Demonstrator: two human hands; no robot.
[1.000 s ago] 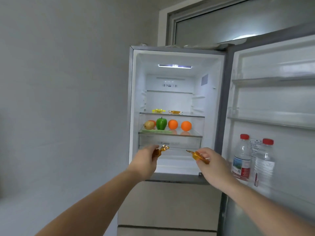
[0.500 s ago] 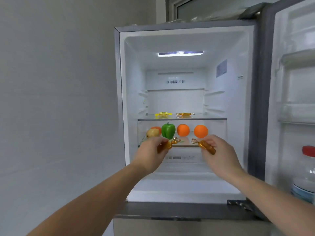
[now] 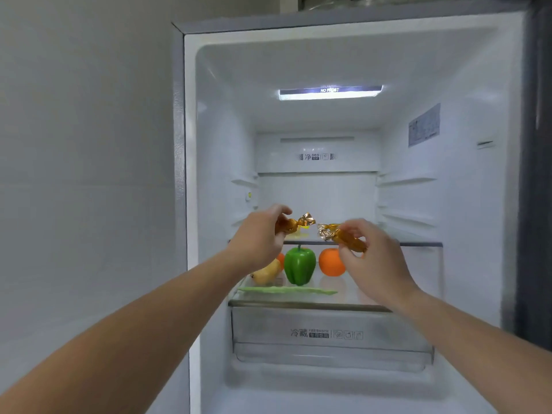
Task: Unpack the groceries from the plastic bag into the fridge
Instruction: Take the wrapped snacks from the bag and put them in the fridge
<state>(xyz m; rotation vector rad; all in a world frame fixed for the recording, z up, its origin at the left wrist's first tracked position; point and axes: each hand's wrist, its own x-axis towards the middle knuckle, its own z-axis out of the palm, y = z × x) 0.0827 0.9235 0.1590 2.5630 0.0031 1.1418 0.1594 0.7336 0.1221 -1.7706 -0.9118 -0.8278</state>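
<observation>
Two gold-wrapped candies held up at the open fridge [image 3: 191,204], one in each hand.

Head cam: left hand [image 3: 257,237] is pinched shut around a gold candy [image 3: 294,224], long axis tilted up to the right, with the twisted foil end pointing up and in toward the middle. Right hand [image 3: 370,258] grips the other gold candy [image 3: 343,239], long axis sloping down to the right, foil tail pointing left. Both hang just above the front edge of the upper glass shelf [image 3: 418,244]. Below, on the lower shelf [image 3: 298,304]: green pepper [image 3: 299,265] upright, orange [image 3: 330,262] to its right, a yellowish fruit [image 3: 267,273] near the left edge, and a long green pod [image 3: 286,290] lying along the front edge.
</observation>
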